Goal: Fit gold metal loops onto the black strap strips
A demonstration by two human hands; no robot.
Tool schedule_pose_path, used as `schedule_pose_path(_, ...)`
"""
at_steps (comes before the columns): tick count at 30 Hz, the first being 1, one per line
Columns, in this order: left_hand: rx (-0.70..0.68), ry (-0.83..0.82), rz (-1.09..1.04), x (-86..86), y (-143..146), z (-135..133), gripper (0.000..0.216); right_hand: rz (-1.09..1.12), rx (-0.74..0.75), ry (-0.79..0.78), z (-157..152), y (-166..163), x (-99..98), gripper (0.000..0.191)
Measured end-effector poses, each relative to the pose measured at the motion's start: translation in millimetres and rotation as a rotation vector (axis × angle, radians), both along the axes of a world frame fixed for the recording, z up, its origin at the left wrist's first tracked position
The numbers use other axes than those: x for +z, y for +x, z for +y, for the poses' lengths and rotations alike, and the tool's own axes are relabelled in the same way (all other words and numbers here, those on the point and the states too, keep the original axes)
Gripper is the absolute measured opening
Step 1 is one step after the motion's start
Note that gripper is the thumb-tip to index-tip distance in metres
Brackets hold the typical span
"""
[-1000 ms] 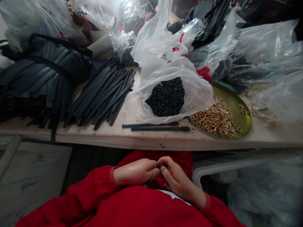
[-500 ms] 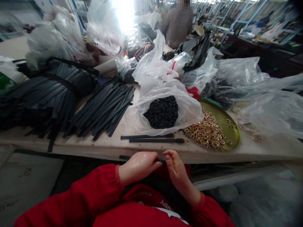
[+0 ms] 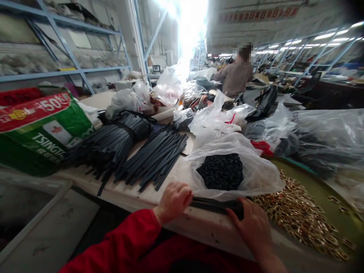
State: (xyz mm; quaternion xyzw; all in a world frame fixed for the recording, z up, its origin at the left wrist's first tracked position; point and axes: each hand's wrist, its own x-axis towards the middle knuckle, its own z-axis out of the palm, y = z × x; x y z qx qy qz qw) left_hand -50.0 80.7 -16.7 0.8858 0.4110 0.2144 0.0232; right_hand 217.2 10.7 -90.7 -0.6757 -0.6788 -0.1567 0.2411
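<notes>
My left hand [image 3: 175,200] and my right hand [image 3: 253,227] both grip a narrow black strap [image 3: 214,205] that lies along the front edge of the wooden table [image 3: 133,191]. The left hand closes on its left end, the right hand on its right end. Just behind the strap sits an open clear plastic bag [image 3: 256,178] filled with small black loops [image 3: 221,171]. To the right, a round green tray [image 3: 324,189] holds a heap of gold metal buckles [image 3: 295,216].
A pile of loose black straps [image 3: 153,159] and a tied bundle of straps [image 3: 113,138] lie at the left. A green and red carton [image 3: 36,125] stands at the far left. More plastic bags crowd the back and right. Another person [image 3: 236,76] stands farther back among shelving.
The view has tilted up from my lap to the room. My hands rose from my lap to the table edge and spread apart along the black strap.
</notes>
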Motion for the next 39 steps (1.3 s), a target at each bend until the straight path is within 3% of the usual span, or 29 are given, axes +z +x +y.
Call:
schedule_pose_path(2, 0.309, -0.067, 0.094, 15.8, -21.0, 29.6, 0.025, 0.026, 0.024, 0.048, -1.3, 1.3, -1.3, 0.060)
schedule_pose_path(3, 0.362, -0.084, 0.116, 21.5, -28.3, 47.4, 0.026, 0.038, 0.033, 0.070, -1.7, 1.8, -1.3, 0.060)
schedule_pose_path(5, 0.424, -0.112, 0.134, 25.6, -36.0, 82.7, 0.023, 0.058, 0.041, 0.105, -2.3, 2.7, -0.6, 0.060)
schedule_pose_path(8, 0.498, -0.184, 0.151, 16.3, -35.3, 119.1, 0.017, 0.089, 0.049, 0.125, -4.7, 3.5, 1.8, 0.057)
schedule_pose_path(12, 0.546, -0.241, 0.121, 8.9, -33.8, 126.3, 0.012, 0.128, 0.047, 0.126, -12.3, 1.3, 11.1, 0.048)
schedule_pose_path(14, 0.531, -0.251, 0.087, 19.3, -37.1, 116.7, 0.010, 0.166, 0.057, 0.143, -17.9, -3.2, 20.2, 0.041)
schedule_pose_path(18, 0.464, -0.229, -0.084, 61.6, -41.1, 77.6, 0.016, 0.370, 0.131, 0.139, -31.6, -25.4, 46.1, 0.025)
schedule_pose_path(19, 0.420, -0.275, -0.318, 71.9, -39.7, 64.1, 0.017, 0.466, 0.164, 0.092, -34.9, -34.0, 52.9, 0.024)
schedule_pose_path(22, 0.277, -0.649, -0.873, 87.8, -29.1, 19.3, 0.020, 0.872, 0.306, -0.203, -43.4, -62.1, 69.4, 0.041)
schedule_pose_path(25, 0.210, -0.873, -1.140, 78.5, -16.6, -20.5, 0.020, 1.273, 0.362, -0.462, -50.4, -80.1, 78.2, 0.049)
schedule_pose_path(28, 0.296, -0.918, -1.287, 59.7, -11.8, -44.0, 0.020, 1.594, 0.277, -0.621, -57.7, -78.7, 82.7, 0.037)
schedule_pose_path(31, 0.395, -0.950, -1.371, 45.2, -14.4, -55.5, 0.023, 1.819, 0.220, -0.623, -63.8, -67.7, 85.0, 0.036)
schedule_pose_path(34, 0.445, -1.047, -1.402, 30.2, -18.4, -68.9, 0.026, 1.841, 0.151, -0.548, -64.3, -61.1, 81.8, 0.033)
schedule_pose_path(37, 0.487, -1.251, -1.271, 13.1, -20.4, -90.4, 0.029, 1.794, 0.040, -0.485, -58.9, -60.1, 72.7, 0.028)
schedule_pose_path(39, 0.354, -1.477, -0.948, 8.2, -19.4, -103.1, 0.037, 1.796, -0.007, -0.501, -53.9, -60.6, 66.4, 0.028)
